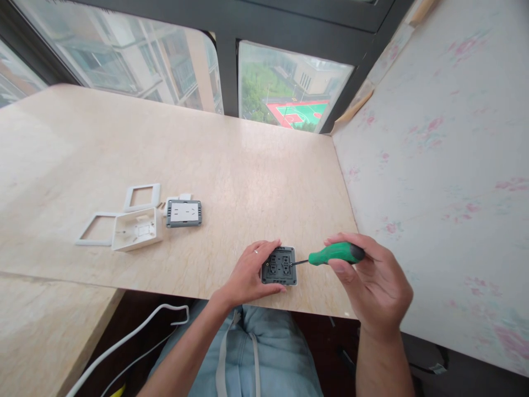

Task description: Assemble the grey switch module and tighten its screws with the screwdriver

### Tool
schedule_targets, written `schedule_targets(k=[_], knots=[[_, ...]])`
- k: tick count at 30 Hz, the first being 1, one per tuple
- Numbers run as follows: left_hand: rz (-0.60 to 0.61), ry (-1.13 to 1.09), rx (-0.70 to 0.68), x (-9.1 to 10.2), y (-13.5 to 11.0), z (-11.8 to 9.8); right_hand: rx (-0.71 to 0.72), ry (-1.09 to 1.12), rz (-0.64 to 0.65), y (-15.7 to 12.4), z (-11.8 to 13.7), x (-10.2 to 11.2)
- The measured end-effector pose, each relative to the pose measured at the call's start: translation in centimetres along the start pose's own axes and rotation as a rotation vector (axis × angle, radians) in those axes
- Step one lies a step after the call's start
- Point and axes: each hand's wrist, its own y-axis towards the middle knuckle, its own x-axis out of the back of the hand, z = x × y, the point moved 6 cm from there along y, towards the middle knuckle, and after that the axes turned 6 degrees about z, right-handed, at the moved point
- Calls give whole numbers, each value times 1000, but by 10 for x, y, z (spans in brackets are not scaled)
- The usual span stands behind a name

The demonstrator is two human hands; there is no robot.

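My left hand [247, 273] grips the left side of a grey switch module [280, 266] that lies back-up on the marble table [231, 165] near its front edge. My right hand [372, 281] is closed round a green-handled screwdriver [336, 253]. The screwdriver lies roughly level, and its dark tip touches the module's right edge.
At the left of the table lie two white cover frames [141, 197], a white wall box [136, 229], a grey socket module [184, 213] and a few small screws. A window runs behind the table and a flowered wall [446, 165] closes the right side. White cable hangs below the table's edge.
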Motion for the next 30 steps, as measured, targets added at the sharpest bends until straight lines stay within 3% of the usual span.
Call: schedule_targets(k=[3,7,16,19,25,27,30], knots=[[5,4,-1,1,0,-2,111,-135,-34,2,1,2],[6,-1,2,2,1,-3,204,-188,38,3,3,-3],[24,-11,25,2,1,-3,-36,252,197,1,-2,-6],[35,-13,29,1,0,-3,5,231,182,2,-4,-3],[43,3,28,0,-2,-2,192,-22,-26,2,-6,4],[38,7,22,0,-2,-2,180,21,-11,3,-8,2],[37,10,25,1,-2,-3,88,162,109,6,-11,-2]])
